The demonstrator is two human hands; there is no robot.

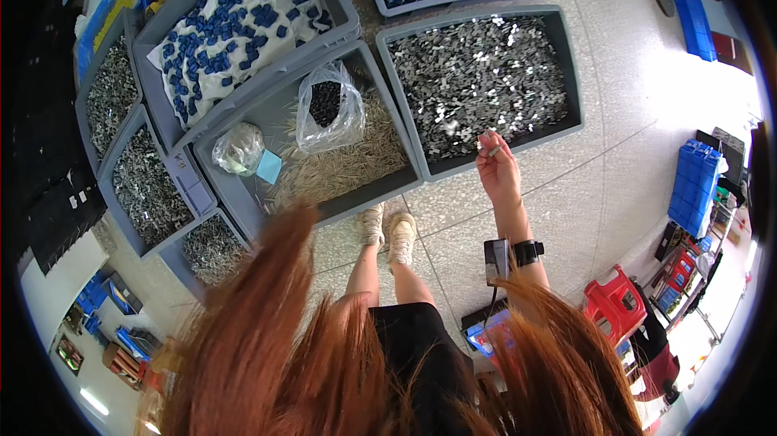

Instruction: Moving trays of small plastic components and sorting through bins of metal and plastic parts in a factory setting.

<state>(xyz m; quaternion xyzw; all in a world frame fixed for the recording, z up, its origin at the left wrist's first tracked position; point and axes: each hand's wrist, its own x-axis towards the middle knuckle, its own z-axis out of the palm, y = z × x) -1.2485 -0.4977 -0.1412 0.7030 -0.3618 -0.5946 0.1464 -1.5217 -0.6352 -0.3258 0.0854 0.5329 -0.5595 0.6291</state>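
Note:
My right hand is raised at the front edge of a grey bin filled with small shiny metal pieces. Its fingers are closed, pinching a small silvery metal piece like those in the bin. A dark watch and a small box with a cable sit on that wrist and forearm. My left hand does not show; long hair covers much of the lower part of the view.
Left of it stands a bin of thin tan pins with a clear bag of black parts. Blue parts lie on white sheeting behind. Smaller bins of metal parts line the left. A red stool stands right.

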